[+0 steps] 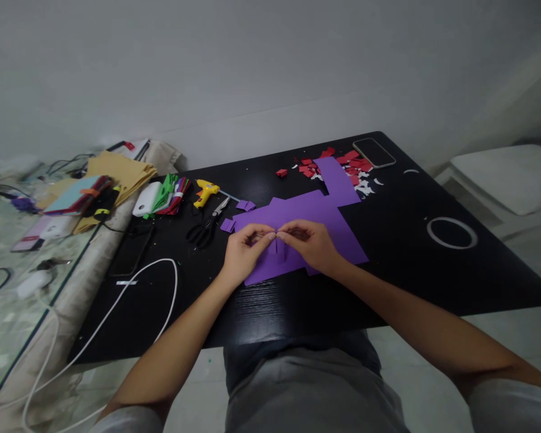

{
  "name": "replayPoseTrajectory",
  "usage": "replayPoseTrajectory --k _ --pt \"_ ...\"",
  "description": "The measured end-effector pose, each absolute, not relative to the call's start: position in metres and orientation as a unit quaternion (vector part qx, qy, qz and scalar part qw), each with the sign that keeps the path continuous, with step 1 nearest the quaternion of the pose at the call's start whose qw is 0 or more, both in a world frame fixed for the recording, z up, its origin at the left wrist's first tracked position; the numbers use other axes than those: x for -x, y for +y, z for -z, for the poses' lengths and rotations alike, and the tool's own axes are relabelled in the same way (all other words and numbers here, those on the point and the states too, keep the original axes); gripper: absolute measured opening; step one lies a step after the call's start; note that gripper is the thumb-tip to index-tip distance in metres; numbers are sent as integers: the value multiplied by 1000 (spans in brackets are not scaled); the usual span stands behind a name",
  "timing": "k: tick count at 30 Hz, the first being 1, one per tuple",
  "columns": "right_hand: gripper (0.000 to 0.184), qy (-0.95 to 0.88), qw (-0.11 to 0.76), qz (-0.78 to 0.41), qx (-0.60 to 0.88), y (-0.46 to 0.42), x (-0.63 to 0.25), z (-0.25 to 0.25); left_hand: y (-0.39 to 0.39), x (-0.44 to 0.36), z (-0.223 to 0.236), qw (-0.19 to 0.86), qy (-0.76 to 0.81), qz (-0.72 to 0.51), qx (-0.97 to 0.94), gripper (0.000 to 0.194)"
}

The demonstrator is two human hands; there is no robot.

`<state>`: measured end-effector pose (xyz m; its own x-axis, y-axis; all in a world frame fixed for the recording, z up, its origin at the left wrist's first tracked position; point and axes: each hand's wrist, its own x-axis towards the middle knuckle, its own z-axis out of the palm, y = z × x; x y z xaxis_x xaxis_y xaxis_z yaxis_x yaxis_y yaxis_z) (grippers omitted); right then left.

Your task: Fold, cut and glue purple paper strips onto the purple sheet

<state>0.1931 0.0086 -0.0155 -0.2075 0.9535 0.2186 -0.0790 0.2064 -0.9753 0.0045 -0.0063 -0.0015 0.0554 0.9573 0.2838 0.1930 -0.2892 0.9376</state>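
My left hand point(249, 249) and my right hand point(312, 245) meet fingertip to fingertip over purple paper sheets point(342, 234). Both pinch the top of a small purple paper piece point(276, 248) that seems to be folded; the fingers partly cover it. Under my hands the sheets overlap and lie flat on the black table. Small folded purple paper pieces point(246, 205) sit just past my left hand, near black-handled scissors point(206, 227) and a yellow glue gun point(205, 192).
Red and white paper scraps point(352, 171) lie at the back right, partly under a purple strip point(336, 179), beside a phone point(374, 152). A white ring point(452, 233) rests on the right. Colored paper bundles point(174, 195) and a white cable point(175, 282) are on the left.
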Motion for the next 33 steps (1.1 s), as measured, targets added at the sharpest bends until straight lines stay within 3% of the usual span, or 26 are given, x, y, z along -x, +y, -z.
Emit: replayPoseTrajectory --k 10,24,33 --pt "30 -566 493 -550 366 12 -194 17 -6 -4 1 371 466 -510 -620 25" --pt "22 -581 507 -520 366 10 -193 19 -8 -5 -1 388 452 -507 -622 21" --pt "20 -569 521 -513 377 10 -192 23 -8 -5 2 322 465 -484 -667 25"
